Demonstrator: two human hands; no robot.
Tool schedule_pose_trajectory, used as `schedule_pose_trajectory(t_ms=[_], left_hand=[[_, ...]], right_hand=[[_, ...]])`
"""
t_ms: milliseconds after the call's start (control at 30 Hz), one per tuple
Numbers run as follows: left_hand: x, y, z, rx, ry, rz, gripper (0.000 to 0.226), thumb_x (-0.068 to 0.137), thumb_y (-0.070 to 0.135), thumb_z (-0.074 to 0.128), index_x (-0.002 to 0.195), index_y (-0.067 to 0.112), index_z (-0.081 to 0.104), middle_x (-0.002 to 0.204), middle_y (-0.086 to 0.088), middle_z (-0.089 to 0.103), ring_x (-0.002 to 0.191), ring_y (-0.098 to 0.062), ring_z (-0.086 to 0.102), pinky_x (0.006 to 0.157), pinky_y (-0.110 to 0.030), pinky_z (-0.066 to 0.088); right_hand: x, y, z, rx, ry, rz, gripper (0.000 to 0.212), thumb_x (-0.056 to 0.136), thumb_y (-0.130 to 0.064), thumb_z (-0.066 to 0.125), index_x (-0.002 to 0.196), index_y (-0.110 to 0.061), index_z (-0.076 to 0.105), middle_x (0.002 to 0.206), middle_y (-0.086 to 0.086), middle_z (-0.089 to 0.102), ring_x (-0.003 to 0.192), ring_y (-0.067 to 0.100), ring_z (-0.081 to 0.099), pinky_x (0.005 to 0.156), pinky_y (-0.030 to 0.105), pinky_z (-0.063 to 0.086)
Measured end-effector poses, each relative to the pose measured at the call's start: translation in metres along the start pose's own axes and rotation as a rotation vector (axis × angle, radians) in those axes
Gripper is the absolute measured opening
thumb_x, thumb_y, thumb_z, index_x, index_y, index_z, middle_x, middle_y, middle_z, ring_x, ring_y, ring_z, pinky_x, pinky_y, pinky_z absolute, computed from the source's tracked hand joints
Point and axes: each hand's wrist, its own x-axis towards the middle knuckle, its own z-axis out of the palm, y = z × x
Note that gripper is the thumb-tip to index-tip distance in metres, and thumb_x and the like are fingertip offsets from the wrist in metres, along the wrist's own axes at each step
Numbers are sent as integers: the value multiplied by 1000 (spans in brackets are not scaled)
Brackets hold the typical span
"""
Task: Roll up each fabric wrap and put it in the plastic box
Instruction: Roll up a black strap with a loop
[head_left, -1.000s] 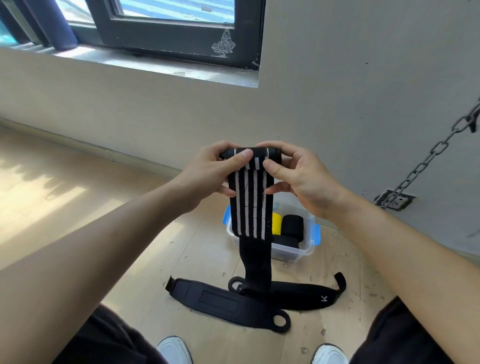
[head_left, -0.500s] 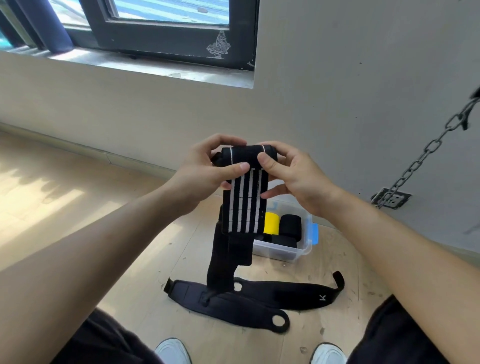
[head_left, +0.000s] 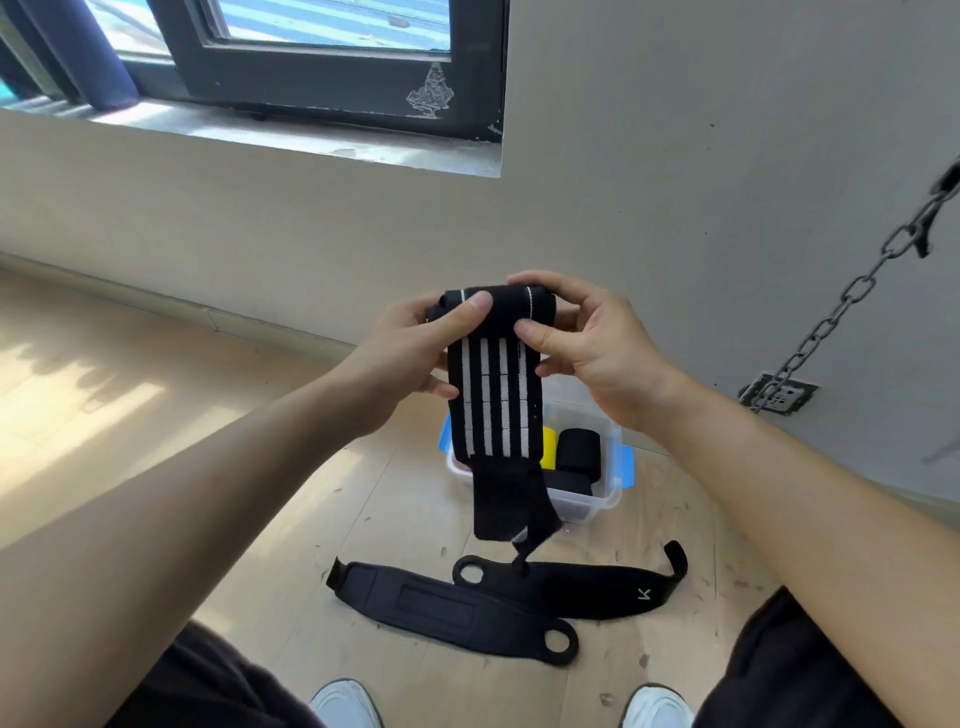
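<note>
While half-rolled, striped wrap (head_left: 493, 395) between curled hands (head_left: 410, 353) (head_left: 602, 353)

hands (head_left: 410, 353) (head_left: 597, 358) x2 | striped wrap (head_left: 493, 400) x1 | flat black wraps (head_left: 447, 608) (head_left: 597, 587) below hands x2 | plastic box (head_left: 613, 493) x1 | yellow roll (head_left: 548, 447) x1 | black rolls (head_left: 578, 449) x2 i think | shoes (head_left: 345, 704) x2

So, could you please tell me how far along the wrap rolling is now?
Done: a yellow roll and black rolls sit in the plastic box. In hand: left hand and right hand grip the striped wrap, partly rolled, tail hanging. Left: two black wraps lie unrolled on the floor.
</note>
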Motion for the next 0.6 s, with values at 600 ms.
schedule_pose_trajectory(t_ms=[600], left_hand=[[-1,0,-4,-88,32,131,39,89,16,78,126,18,65,111,-6,72,105,-26,73,68,-33,58]], right_hand=[[3,-4,2,115,-20,207,36,100,-38,58,122,-11,68,106,8,72,95,26,71,71,39,61]])
